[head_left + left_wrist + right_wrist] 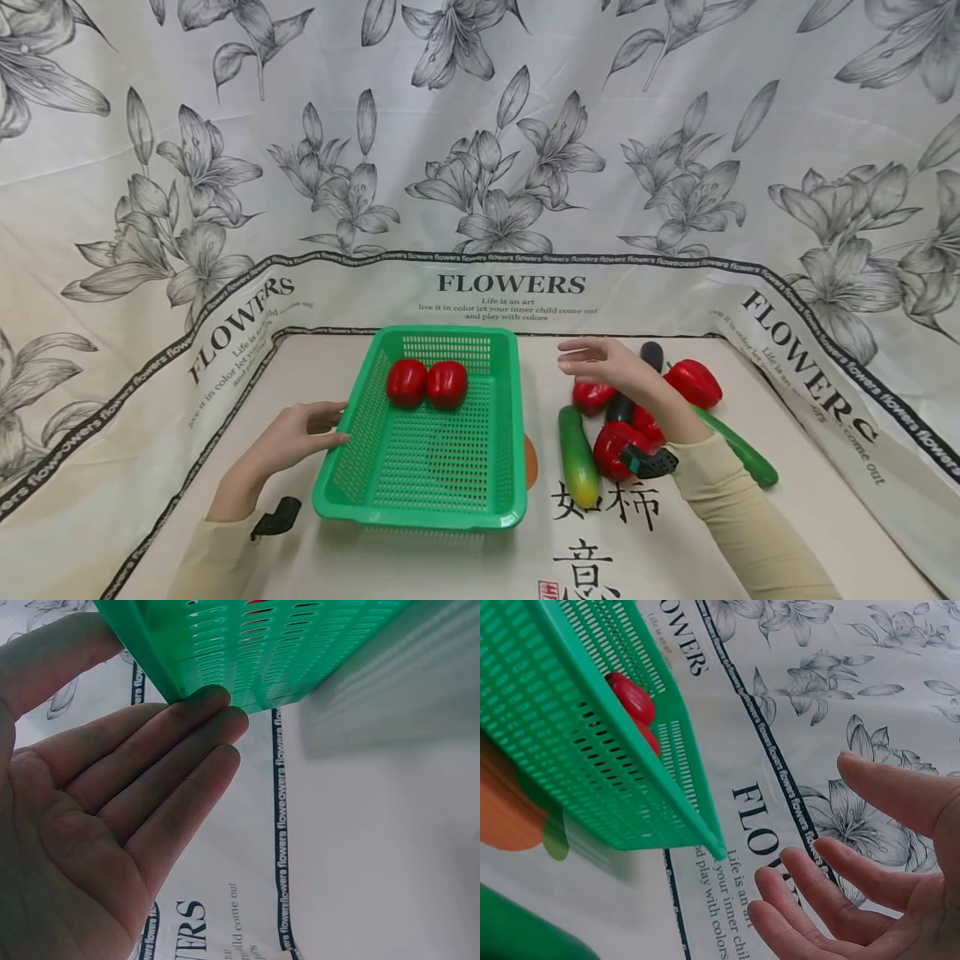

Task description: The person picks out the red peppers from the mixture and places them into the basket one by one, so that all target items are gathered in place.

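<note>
A green plastic basket (420, 517) with perforated walls stands on the table, holding two red bell peppers (407, 383) side by side toward its far end. At its left side is my left hand (300, 433); the left wrist view shows the fingers fairly straight by the outer wall (247, 652) and the thumb at the rim. My right hand (611, 367) hovers right of the basket with relaxed, spread fingers and holds nothing. Under and around that arm lie several red bell peppers (693, 383), a green cucumber (577, 454) with a yellowish end and a dark eggplant-like vegetable (651, 356).
Another long green vegetable (746, 454) lies at the right, partly behind the right forearm. The pale tablecloth (480, 575) bears black characters and an orange printed fruit (531, 462). A flower-printed curtain (495, 183) encloses the table at the back and sides.
</note>
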### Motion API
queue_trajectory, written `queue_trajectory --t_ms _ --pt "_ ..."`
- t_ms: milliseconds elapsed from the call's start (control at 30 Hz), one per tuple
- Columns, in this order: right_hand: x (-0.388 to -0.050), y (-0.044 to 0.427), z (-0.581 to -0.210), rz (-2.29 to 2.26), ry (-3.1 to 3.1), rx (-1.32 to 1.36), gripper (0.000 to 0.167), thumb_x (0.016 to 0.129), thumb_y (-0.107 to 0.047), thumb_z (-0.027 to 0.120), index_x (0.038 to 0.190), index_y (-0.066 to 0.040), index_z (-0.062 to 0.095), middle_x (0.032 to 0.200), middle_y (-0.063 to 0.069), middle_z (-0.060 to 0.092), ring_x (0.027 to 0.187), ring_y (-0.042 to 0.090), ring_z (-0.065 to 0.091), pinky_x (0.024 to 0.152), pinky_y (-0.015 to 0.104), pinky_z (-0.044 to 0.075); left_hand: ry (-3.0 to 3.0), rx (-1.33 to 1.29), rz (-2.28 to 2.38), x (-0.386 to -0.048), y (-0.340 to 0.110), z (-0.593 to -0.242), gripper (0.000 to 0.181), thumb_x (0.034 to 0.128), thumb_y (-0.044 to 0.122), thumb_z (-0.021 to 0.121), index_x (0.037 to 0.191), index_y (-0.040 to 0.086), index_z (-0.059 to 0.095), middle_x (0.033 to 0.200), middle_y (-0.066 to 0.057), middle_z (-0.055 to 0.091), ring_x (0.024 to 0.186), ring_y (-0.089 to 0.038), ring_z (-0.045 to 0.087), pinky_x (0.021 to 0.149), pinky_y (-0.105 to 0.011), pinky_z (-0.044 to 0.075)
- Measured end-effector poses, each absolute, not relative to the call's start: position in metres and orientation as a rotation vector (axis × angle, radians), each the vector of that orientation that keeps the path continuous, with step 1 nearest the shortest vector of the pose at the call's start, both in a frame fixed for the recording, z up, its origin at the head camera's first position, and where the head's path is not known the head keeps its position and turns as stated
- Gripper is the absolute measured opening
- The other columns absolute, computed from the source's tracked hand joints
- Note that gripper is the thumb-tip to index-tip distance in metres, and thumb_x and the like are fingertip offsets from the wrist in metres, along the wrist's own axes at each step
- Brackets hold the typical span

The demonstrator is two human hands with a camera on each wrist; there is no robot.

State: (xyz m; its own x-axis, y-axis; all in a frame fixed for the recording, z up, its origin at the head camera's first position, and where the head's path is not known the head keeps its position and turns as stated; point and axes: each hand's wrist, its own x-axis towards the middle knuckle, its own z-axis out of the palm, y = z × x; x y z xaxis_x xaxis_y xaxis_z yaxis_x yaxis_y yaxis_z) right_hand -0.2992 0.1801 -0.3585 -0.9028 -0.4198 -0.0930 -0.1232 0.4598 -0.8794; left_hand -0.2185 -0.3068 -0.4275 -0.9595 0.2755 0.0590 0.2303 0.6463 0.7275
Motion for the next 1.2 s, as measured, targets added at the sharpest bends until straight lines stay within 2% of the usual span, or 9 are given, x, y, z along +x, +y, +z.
queue_trajectory --t_ms 267,533,633,733,1200 --pt "-0.287 0.201 -0.365 -1.422 2.446 -0.413 0.058 0.089 -0.033 0.066 0.137 -0.008 0.046 0.134 0.020 0.054 0.118 0.033 0.056 0.099 0.047 0.048 2.785 0.452 1.243 -0.217 -0.307 -0.426 0.059 0.0854 0.031 0.070 0.133 0.000 0.052 0.121 -0.017 0.064 0.111 -0.035 0.062 0.088 -0.044 0.055" --pt "-0.281 0.216 -0.372 -1.395 2.460 -0.340 0.066 0.086 -0.037 0.067 0.140 -0.006 0.044 0.135 0.020 0.052 0.121 0.034 0.052 0.095 0.041 0.052 2.797 0.438 1.225 -0.217 -0.306 -0.426 0.059 0.0860 0.030 0.070 0.133 0.000 0.052 0.123 -0.019 0.062 0.113 -0.038 0.060 0.088 -0.044 0.055" --pt "-0.277 0.222 -0.376 -1.387 2.472 -0.316 0.067 0.087 -0.037 0.067 0.140 -0.005 0.043 0.136 0.021 0.051 0.123 0.035 0.051 0.096 0.043 0.051 2.805 0.440 1.217 -0.218 -0.306 -0.427 0.059 0.0862 0.030 0.070 0.133 0.000 0.052 0.124 -0.019 0.062 0.114 -0.038 0.059 0.088 -0.045 0.055" --pt "-0.273 0.228 -0.380 -1.398 2.475 -0.307 0.066 0.088 -0.036 0.066 0.140 -0.003 0.042 0.135 0.022 0.052 0.123 0.035 0.052 0.098 0.045 0.049 2.808 0.443 1.214 -0.218 -0.306 -0.428 0.059 0.0862 0.030 0.070 0.133 -0.001 0.052 0.124 -0.020 0.062 0.114 -0.039 0.059 0.088 -0.045 0.055" --pt "-0.255 0.253 -0.400 -1.415 2.518 -0.206 0.067 0.087 -0.037 0.067 0.139 0.000 0.043 0.133 0.025 0.052 0.116 0.031 0.059 0.095 0.041 0.052 2.813 0.450 1.212 -0.215 -0.306 -0.425 0.059 0.0863 0.031 0.069 0.133 0.000 0.052 0.126 -0.020 0.060 0.113 -0.039 0.059 0.088 -0.046 0.055"
